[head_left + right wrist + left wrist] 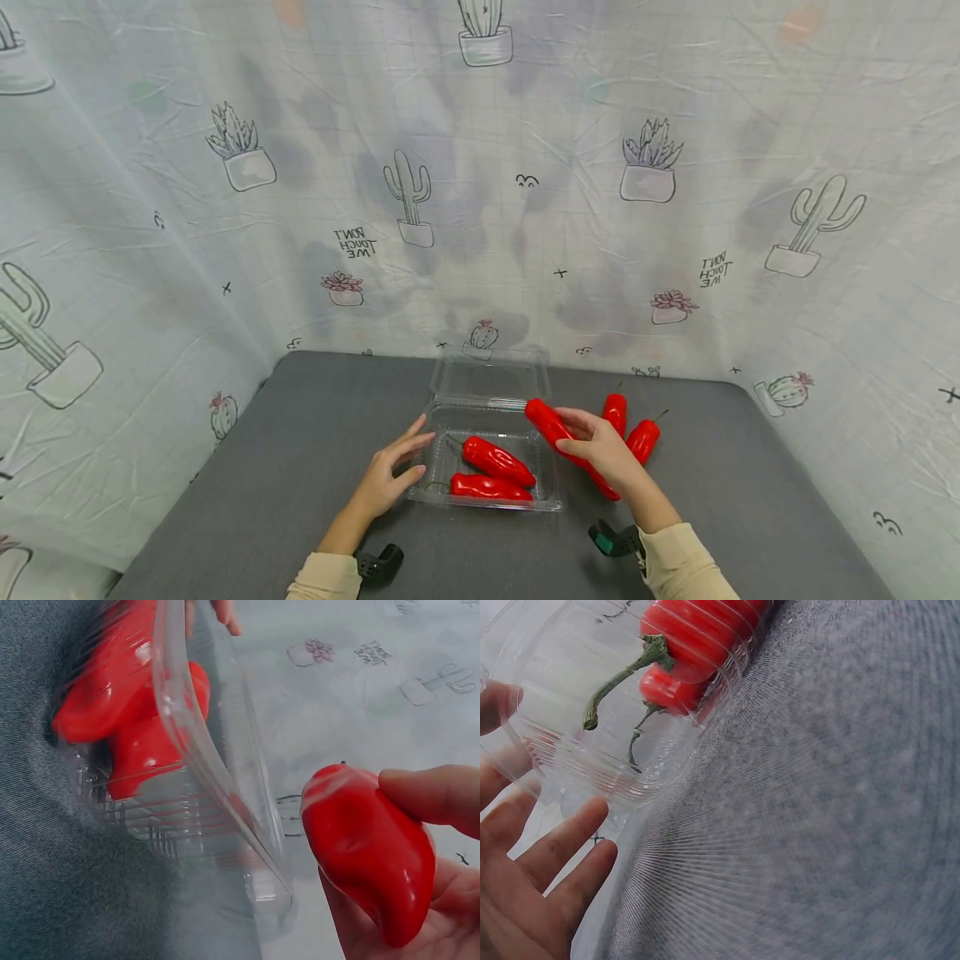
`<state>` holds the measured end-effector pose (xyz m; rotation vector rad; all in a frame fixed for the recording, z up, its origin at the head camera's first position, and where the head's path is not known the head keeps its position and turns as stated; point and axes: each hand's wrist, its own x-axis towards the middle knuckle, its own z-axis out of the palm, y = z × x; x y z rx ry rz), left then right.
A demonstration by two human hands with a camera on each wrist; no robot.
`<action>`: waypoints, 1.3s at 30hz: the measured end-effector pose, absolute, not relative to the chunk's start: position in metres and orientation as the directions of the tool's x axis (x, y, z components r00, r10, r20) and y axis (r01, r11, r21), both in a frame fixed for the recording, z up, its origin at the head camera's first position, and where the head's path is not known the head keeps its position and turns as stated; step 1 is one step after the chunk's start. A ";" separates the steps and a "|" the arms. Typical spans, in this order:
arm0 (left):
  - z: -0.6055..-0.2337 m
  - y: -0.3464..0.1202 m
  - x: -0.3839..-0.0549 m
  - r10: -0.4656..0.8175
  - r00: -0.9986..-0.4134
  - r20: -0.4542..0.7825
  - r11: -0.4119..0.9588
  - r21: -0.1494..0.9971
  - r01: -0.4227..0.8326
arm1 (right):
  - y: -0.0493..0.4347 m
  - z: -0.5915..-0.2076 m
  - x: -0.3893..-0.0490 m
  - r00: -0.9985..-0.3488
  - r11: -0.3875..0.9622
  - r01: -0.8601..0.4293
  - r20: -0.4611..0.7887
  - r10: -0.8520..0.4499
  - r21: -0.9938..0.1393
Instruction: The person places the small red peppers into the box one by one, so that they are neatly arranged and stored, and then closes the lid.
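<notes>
A clear plastic clamshell box (561,492) stands on the grey table with its lid (491,379) folded back. Two red peppers (495,461) with green stems lie inside it. My right hand (603,450) holds another long red pepper (367,847), pinched between thumb and fingers beside the box's right wall, one end over the rim. At the box's left side is my left hand (390,475), its fingers spread and fairly straight, fingertips right at the wall. The left wrist view shows that hand's fingers (562,844) beside the clear plastic.
Two more red peppers (615,412) (643,440) lie on the table (315,442) behind my right hand, partly hidden by it. A pale curtain (480,208) with cactus drawings hangs behind the table and along its sides.
</notes>
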<state>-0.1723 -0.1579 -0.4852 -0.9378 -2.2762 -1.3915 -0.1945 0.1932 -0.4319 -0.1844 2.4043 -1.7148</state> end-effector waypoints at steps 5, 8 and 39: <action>-0.484 -0.158 -0.173 0.368 -0.731 0.575 0.312 0.665 0.679 | 0.186 -0.429 -0.206 -0.948 0.362 -0.055 -0.065 -0.312 -0.930; -0.484 -0.158 -0.173 0.369 -0.729 0.576 0.311 0.663 0.681 | 0.182 -0.426 -0.213 -0.921 0.371 -0.073 -0.079 -0.381 -0.926; -0.488 -0.159 -0.173 0.374 -0.717 0.588 0.302 0.653 0.694 | 0.135 -0.424 -0.257 -0.777 0.543 -0.121 -0.261 -0.572 -0.831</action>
